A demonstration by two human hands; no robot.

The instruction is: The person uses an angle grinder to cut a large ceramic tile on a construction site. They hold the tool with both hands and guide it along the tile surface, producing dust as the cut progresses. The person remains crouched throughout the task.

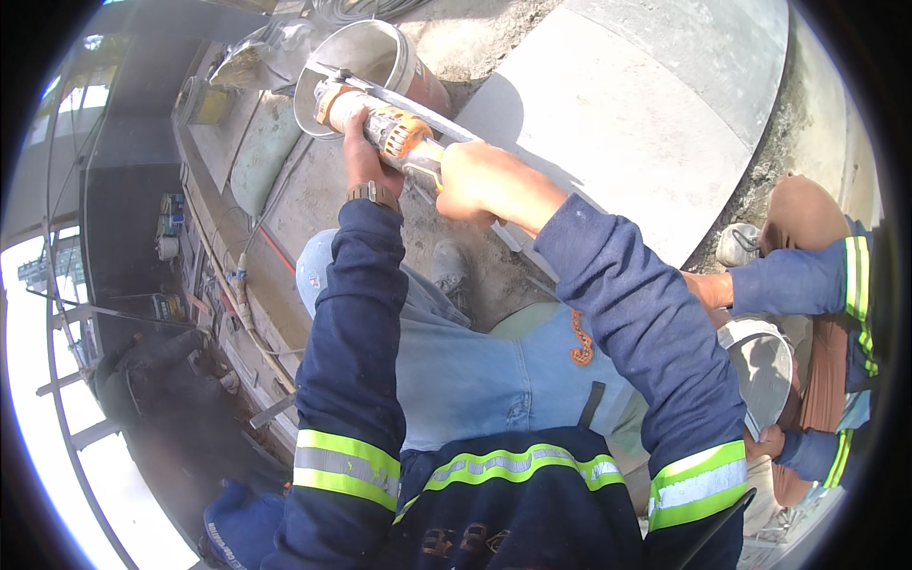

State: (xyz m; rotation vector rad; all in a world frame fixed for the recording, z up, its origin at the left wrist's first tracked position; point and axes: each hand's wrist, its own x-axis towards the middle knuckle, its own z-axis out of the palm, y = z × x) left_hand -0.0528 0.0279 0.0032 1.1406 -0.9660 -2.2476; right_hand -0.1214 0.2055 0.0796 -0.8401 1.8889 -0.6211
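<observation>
An orange and grey angle grinder (407, 133) is in both my hands, its head over a white bucket (416, 76). My left hand (369, 157) wraps round the front of its body. Farther back, my right hand (489, 185) is closed on the rear end. A long, thin, pale strip (432, 116) runs beside the tool, from the bucket's mouth toward my right hand; I cannot tell what it is made of. The grinder's disc is hard to make out. My bent knee (315, 266) is below my left hand.
Large pale grey sheets (627, 123) lie on the ground ahead and right. A co-worker's hand (712, 290) and sleeve reach in at the right, near a round container (760, 366). A greenish sack (266, 157) lies on the left. Small tubs (169, 228) stand beyond it.
</observation>
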